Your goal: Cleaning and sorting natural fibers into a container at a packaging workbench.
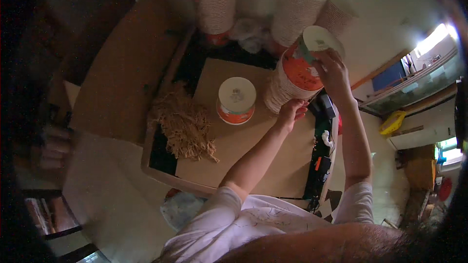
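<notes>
A tall tilted stack of nested paper bowls [282, 87], pale and ridged along the side, leans at the table's far right. Its upper part has an orange printed side [303, 68]. At the top is a paper bowl with a white round base [318, 38] and a greenish side; my right hand [333, 74] grips its edge. My left hand [292, 112] is by the lower side of the stack, thumb against it and fingers loosely curled apart. One upside-down paper bowl [237, 94] with an orange band sits on the cardboard at the table's middle.
A heap of brown shredded paper [183, 124] lies on the table's left. More bowl stacks [213, 2] stand behind, beside a crumpled clear plastic bag [251, 34]. Along the right edge are a black-and-orange device [320, 163] and a white curled piece [326, 139]. A large cardboard sheet [126, 78] leans left.
</notes>
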Demonstrator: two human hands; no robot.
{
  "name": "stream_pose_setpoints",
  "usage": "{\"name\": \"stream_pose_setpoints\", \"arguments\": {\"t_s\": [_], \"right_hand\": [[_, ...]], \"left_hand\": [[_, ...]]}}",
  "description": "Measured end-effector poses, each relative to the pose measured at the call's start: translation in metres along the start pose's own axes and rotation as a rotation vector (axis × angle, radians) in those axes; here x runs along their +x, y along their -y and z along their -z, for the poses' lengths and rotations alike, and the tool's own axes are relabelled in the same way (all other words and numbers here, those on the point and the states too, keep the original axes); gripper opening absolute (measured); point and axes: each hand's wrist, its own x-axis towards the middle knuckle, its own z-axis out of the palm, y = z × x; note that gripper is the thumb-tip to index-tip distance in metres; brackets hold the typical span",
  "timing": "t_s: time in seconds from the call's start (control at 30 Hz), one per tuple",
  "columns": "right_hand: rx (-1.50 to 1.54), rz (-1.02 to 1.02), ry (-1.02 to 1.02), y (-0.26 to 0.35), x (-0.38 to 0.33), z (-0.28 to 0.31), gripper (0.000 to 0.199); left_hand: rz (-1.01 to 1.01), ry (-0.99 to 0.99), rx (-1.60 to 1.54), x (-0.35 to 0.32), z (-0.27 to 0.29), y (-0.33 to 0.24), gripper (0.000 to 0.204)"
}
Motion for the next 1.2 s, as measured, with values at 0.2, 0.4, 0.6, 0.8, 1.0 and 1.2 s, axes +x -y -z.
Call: {"name": "stream_pose_setpoints", "arguments": {"t_s": [0.2,0.4,0.6,0.8,1.0,1.2], "right_hand": [[0.154,0.0,-0.285,0.031,-0.057,-0.008,0.018],[0.834,-0.777,0.135,0.053,-0.166,-0.168,0.015],[1.34,-0.961,-0.05,-0.05,-0.259,-0.347,0.023],[1.967,-1.333,-0.235,0.011,-0.181,-0.335,0.042],[0.664,-0.347,0.585,0.123,-0.269,-0.244,0.03],[0.257,0.075,0.887,0.14,-0.297,-0.211,0.048]], "left_hand": [[-0.162,0.073,0.268,-0.04,0.057,-0.008,0.023],[-0.147,-0.465,0.284,-0.078,0.299,0.0,0.025],[-0.26,-0.658,0.745,-0.011,0.309,-0.08,0.041],[-0.281,-0.721,1.427,0.008,0.362,-0.119,0.047],[-0.851,-0.512,1.372,0.007,0.361,-0.117,0.037],[-0.354,-0.33,1.921,-0.003,0.366,-0.147,0.036]]}}
